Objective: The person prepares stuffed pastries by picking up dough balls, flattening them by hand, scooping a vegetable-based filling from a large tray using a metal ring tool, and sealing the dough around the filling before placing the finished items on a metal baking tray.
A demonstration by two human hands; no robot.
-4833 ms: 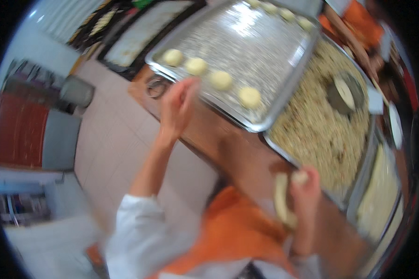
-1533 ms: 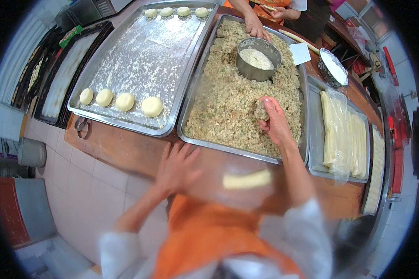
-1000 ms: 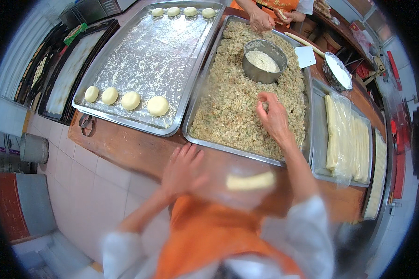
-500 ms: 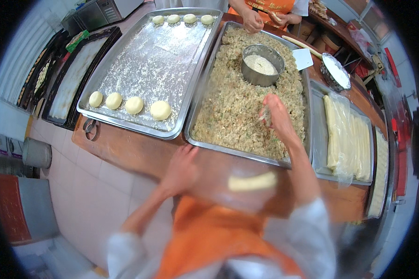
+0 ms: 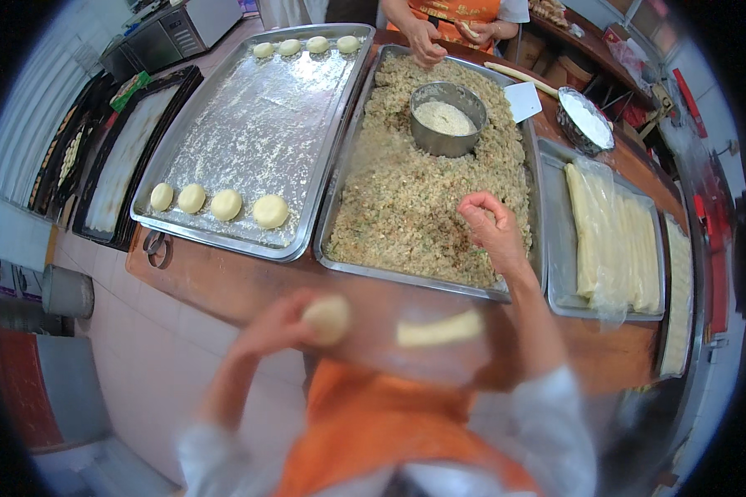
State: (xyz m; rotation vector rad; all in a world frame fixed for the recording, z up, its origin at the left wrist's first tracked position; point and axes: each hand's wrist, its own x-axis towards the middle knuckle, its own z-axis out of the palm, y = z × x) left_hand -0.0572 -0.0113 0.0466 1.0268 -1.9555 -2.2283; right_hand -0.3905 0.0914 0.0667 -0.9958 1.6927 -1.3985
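My left hand (image 5: 280, 325), blurred by motion, holds a round piece of pale dough (image 5: 326, 320) above the table's near edge. Over the near right part of a metal tray (image 5: 337, 263) of crumbly filling is my right hand (image 5: 493, 228), its fingers curled together; whatever they hold is hidden. The filling (image 5: 414, 199) is beige with green flecks. A short dough strip (image 5: 440, 329) lies on the wooden table between my forearms. On the floured tray (image 5: 249, 132) to the left sit several round dough balls (image 5: 226, 205), in one row near and one far.
A steel bowl (image 5: 449, 141) of pale crumbs stands in the filling, with a white scraper (image 5: 522, 101) beside the tray. Wrapped dough strips (image 5: 593, 236) and a bowl of white powder (image 5: 587, 120) are at right. A co-worker's hands (image 5: 427, 43) work across the table. A ring cutter (image 5: 156, 248) lies left.
My left hand has moved down and left from the tray's edge, and the round dough now shows in it. My right hand has moved slightly nearer, its fingers now drawn up out of the filling.
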